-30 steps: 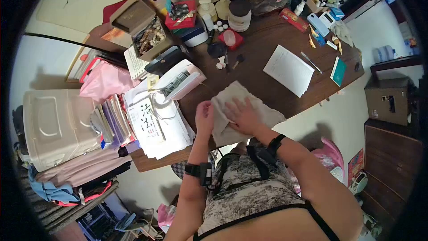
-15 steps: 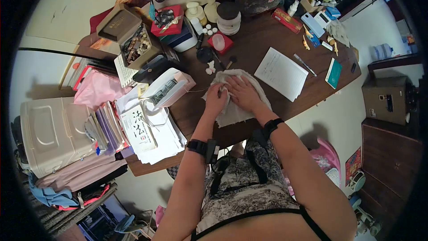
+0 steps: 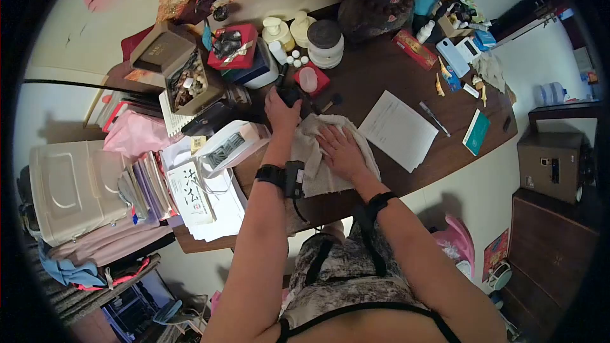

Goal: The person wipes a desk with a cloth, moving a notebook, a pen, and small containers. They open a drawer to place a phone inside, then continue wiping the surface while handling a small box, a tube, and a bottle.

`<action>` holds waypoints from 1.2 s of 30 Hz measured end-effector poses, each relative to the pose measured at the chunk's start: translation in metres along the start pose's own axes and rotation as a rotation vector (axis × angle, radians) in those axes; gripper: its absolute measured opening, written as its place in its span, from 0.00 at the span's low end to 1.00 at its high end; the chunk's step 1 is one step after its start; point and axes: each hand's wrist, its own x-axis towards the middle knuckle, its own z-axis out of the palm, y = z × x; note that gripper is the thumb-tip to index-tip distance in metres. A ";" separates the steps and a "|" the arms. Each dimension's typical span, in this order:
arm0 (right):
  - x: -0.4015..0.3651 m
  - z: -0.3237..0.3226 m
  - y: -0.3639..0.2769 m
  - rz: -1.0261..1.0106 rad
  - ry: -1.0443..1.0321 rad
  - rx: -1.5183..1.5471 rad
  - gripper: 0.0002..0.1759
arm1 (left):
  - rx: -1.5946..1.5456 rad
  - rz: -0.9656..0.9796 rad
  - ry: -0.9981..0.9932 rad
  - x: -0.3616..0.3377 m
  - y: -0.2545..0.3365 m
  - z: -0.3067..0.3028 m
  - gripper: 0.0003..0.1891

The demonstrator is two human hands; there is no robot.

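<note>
My left hand (image 3: 283, 113) is at the black round object (image 3: 290, 95), with fingers and thumb around its near side; the palm hides what lies beneath. My right hand (image 3: 343, 152) lies flat on the white cloth (image 3: 314, 174), its fingers spread. The cloth is bunched at its upper left, beside my left wrist. Just beyond the cloth lies a small dark brush (image 3: 332, 103). A red box (image 3: 312, 80) with a pale pink oval piece stands behind the black object.
Written paper (image 3: 397, 130), a pen (image 3: 434, 119) and a green booklet (image 3: 476, 132) lie to the right. Bottles and a dark-lidded jar (image 3: 325, 44) stand at the back. At left are a white-and-pink container (image 3: 257, 134), a book (image 3: 190, 192) and an open box (image 3: 194, 86).
My left hand has left the cloth and moved up and left to the black round object. My right hand stays flat on the cloth. The camera view has shifted slightly.
</note>
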 end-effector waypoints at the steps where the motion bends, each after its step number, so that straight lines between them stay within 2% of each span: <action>1: 0.000 0.001 0.001 -0.007 0.006 -0.019 0.34 | 0.043 -0.026 -0.022 0.002 0.002 0.001 0.42; 5: 0.001 0.004 0.004 -0.029 0.023 -0.052 0.33 | 0.129 -0.010 -0.008 0.004 -0.006 0.011 0.44; 8: 0.001 -0.002 0.002 -0.026 0.009 -0.040 0.33 | 0.009 -0.016 0.064 -0.003 -0.011 0.010 0.42; 12: 0.002 -0.010 -0.004 0.004 -0.010 -0.001 0.35 | -0.115 -0.034 0.068 -0.037 0.003 -0.021 0.40; 14: 0.002 -0.006 -0.002 -0.001 -0.008 -0.016 0.34 | -0.131 0.003 0.036 -0.065 0.000 -0.038 0.40; 19: -0.017 -0.003 -0.012 0.055 0.000 -0.060 0.32 | -0.062 0.078 -0.192 -0.148 -0.015 -0.079 0.39; 23: -0.044 0.006 -0.029 0.054 -0.008 -0.074 0.32 | -0.084 0.133 -0.349 -0.173 -0.034 -0.100 0.38; 24: -0.048 0.007 -0.034 0.055 -0.003 -0.069 0.32 | 0.075 0.238 -0.344 -0.170 -0.037 -0.106 0.38; 27: -0.049 0.006 -0.042 0.063 0.003 -0.096 0.32 | 0.062 0.288 -0.387 -0.148 -0.049 -0.103 0.37; 28: -0.049 0.006 -0.044 0.069 0.005 -0.109 0.32 | 0.070 0.340 -0.292 -0.138 -0.056 -0.099 0.38; 31: -0.050 0.010 -0.045 0.063 0.035 -0.118 0.31 | 0.029 0.306 -0.261 -0.108 -0.070 -0.099 0.37; 36: -0.054 0.013 -0.063 0.001 -0.023 -0.126 0.32 | 0.094 0.185 -0.221 -0.106 -0.091 -0.115 0.39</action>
